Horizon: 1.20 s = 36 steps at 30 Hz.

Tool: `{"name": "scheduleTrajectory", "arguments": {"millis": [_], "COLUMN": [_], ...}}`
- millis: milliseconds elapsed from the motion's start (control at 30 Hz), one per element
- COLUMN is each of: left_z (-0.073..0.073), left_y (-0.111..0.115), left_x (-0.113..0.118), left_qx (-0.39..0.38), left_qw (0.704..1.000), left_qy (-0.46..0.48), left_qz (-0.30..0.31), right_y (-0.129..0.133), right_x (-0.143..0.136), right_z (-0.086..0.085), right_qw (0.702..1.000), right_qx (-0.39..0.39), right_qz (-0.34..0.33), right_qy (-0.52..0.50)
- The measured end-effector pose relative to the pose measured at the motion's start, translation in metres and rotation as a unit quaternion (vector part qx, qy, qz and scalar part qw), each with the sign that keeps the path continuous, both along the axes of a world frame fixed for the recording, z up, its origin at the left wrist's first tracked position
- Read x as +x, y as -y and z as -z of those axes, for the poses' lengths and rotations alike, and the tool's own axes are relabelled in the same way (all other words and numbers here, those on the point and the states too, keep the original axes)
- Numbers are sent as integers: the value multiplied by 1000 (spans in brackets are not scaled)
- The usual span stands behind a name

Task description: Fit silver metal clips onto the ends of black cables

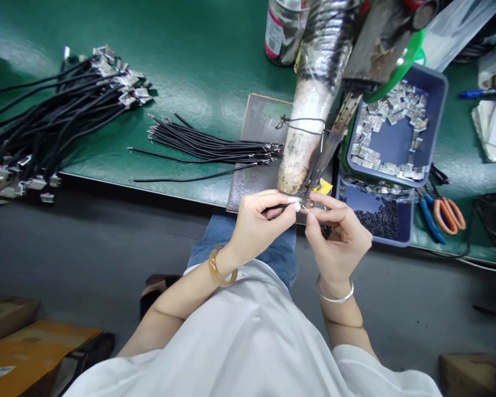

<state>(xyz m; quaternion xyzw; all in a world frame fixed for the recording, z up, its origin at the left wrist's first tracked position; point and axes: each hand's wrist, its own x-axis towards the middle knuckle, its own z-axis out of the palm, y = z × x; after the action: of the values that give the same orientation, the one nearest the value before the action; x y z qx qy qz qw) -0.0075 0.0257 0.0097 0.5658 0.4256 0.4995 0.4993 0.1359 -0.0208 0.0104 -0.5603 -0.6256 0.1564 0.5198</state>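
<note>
My left hand (261,223), a tan bangle on its wrist, pinches a black cable with a small whitish connector (297,206) at its end. Close beside it, my right hand (338,231) has thumb and fingers pressed together on a thin wire (307,209) near the connector. Both hands meet at the table's front edge, just below the tip of a plastic-wrapped duct (306,132) and a dark metal tool arm (334,132). Black cables with stripped ends (198,144) lie behind and left of my left hand, partly on a dark board (264,113).
Connector-ended cables (62,116) are heaped at the left of the green table (190,49). At right stand a blue-grey bin of metal parts (440,110), a lower bin of black pieces (376,218), and orange-handled tools (449,215). A jar (281,33) stands behind.
</note>
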Motion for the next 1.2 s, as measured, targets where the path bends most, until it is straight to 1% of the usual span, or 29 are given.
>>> {"name": "scheduleTrajectory", "arguments": {"millis": [133,300,433,633,867,1000,1100,1200], "left_z": [-1,-2,-1,-3,-1,-1,-1,0], "left_y": [-1,-1,1,0,1,2,5,11], "left_x": [0,-2,-1,1,1,0,-1,-1], "left_qx": [23,-8,-10,11,-35,-59,-82,-83], "left_qw": [1000,999,1000,1000,999,998,996,996], "left_qy": [-1,-20,-8,-3,-5,2,11,27], "left_qz": [4,33,14,2,23,28,29,8], "right_y": [2,5,3,0,8,9,9,9], "right_x": [1,2,1,-3,1,2,0,-1], "right_z": [-1,3,3,-4,0,1,1,1], "right_qw": [1000,1000,1000,998,997,999,1000,999], "right_qx": [12,8,14,39,28,14,10,-20], "right_qz": [-6,-10,-10,12,-13,-20,-7,2], "right_qy": [3,6,10,44,65,43,19,-42]}}
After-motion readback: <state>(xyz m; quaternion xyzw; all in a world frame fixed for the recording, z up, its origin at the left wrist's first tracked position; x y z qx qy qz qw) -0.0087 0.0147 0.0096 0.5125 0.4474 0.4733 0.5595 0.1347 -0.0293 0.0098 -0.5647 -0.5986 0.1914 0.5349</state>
